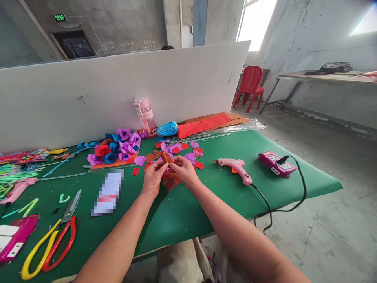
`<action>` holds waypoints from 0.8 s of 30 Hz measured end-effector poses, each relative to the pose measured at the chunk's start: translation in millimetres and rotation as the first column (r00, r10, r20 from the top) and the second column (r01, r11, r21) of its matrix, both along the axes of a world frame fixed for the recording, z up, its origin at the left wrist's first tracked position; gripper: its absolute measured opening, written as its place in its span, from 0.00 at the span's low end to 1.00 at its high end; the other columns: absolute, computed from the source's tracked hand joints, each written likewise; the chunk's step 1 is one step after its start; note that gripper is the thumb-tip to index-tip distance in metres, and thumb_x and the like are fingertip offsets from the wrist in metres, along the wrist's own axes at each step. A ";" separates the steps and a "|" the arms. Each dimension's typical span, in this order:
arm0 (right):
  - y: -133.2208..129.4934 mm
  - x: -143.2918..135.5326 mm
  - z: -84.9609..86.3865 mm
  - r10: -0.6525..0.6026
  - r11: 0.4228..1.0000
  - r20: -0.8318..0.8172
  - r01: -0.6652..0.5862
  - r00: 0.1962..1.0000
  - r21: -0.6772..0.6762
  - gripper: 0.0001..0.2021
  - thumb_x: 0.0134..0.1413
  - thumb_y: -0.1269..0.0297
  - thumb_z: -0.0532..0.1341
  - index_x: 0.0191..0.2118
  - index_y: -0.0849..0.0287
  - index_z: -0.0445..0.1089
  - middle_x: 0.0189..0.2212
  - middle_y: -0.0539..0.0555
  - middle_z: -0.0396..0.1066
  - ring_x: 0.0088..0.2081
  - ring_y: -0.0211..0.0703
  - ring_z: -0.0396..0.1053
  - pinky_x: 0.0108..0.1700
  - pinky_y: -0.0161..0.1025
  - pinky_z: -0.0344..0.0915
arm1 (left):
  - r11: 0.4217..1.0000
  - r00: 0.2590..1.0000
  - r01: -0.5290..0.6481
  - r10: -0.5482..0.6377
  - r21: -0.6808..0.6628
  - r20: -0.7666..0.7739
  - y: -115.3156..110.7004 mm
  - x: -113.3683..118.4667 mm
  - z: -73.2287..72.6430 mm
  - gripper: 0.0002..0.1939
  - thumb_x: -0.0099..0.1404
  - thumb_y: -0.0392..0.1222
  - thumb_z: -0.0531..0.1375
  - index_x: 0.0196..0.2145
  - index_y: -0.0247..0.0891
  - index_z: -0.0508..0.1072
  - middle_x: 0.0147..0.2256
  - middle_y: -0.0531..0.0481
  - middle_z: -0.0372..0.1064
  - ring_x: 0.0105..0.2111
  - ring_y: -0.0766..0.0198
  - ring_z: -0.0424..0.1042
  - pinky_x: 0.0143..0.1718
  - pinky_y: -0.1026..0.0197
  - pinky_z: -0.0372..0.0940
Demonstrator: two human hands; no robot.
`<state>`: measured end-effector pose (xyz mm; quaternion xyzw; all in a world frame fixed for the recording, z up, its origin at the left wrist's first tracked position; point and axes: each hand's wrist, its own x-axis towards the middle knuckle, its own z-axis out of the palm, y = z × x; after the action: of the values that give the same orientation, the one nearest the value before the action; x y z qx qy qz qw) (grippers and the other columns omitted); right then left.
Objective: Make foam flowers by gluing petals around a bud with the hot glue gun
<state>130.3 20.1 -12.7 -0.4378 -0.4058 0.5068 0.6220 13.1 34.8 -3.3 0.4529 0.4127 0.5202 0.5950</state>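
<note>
Over the green tabletop, my left hand point(153, 179) and my right hand point(186, 171) meet, fingertips pinched together. Between them is a brown petal-shaped piece point(165, 157), of crepe paper by its look, standing up and curled. Both hands are closed on it. Beneath them lie more brown pieces point(171, 184), partly hidden by the fingers. Loose purple petals point(191, 157) and red petals point(199, 165) are scattered just beyond. To the right of my right hand, a pink glue gun point(235, 167) lies on its side.
Finished paper flowers point(110, 157) are heaped at the back left. Yellow-and-red-handled scissors point(60, 232) lie front left, beside a power strip point(17, 237). Another power strip point(277, 164) sits right, its cable hanging off the edge. A pink bottle point(145, 112) stands against the white board point(112, 90).
</note>
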 end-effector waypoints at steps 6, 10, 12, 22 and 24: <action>1.5 1.7 -3.4 -0.107 0.994 0.194 0.100 0.975 0.048 0.06 0.41 0.63 0.60 0.28 0.58 0.65 0.22 0.47 0.68 0.25 0.37 0.67 0.30 0.34 0.65 | 1.000 0.999 0.019 -0.020 0.025 0.041 -1.6 2.0 3.1 0.15 0.44 0.42 0.71 0.30 0.35 0.76 0.26 0.54 0.71 0.25 0.70 0.67 0.29 0.67 0.62; -1.0 0.9 -0.4 -0.150 0.988 0.297 0.129 0.943 0.088 0.04 0.43 0.64 0.59 0.28 0.58 0.66 0.23 0.48 0.69 0.26 0.37 0.68 0.31 0.35 0.64 | 1.000 0.998 0.012 -0.014 0.023 0.060 -1.4 1.7 3.3 0.14 0.44 0.41 0.70 0.29 0.34 0.74 0.26 0.54 0.71 0.26 0.70 0.67 0.30 0.67 0.62; -2.1 -0.2 1.4 -0.140 0.989 0.290 0.120 0.947 0.084 0.04 0.43 0.65 0.58 0.28 0.57 0.66 0.23 0.47 0.69 0.26 0.37 0.68 0.31 0.35 0.65 | 1.000 0.997 0.012 -0.013 0.017 0.071 -1.2 1.4 2.6 0.14 0.44 0.40 0.70 0.30 0.34 0.74 0.27 0.53 0.71 0.27 0.69 0.68 0.31 0.66 0.62; -2.6 -0.1 0.6 -0.140 0.989 0.315 0.117 0.939 0.089 0.05 0.42 0.64 0.59 0.28 0.58 0.66 0.23 0.47 0.69 0.26 0.37 0.67 0.31 0.34 0.64 | 0.999 1.000 0.002 -0.003 0.037 0.026 -1.5 1.7 1.7 0.15 0.45 0.41 0.69 0.31 0.34 0.73 0.27 0.53 0.71 0.27 0.70 0.68 0.32 0.67 0.62; -3.7 0.2 1.7 -0.154 0.986 0.337 0.124 0.929 0.108 0.05 0.43 0.63 0.58 0.28 0.58 0.66 0.23 0.47 0.69 0.26 0.37 0.67 0.31 0.34 0.63 | 0.999 1.000 -0.005 0.004 0.032 0.018 -1.6 1.7 1.9 0.15 0.45 0.41 0.69 0.30 0.34 0.72 0.27 0.53 0.71 0.27 0.69 0.68 0.31 0.66 0.62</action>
<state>130.5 16.4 -11.0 -0.5206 -0.4973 0.3593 0.5938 14.7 33.2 -1.4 0.4567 0.3998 0.5323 0.5901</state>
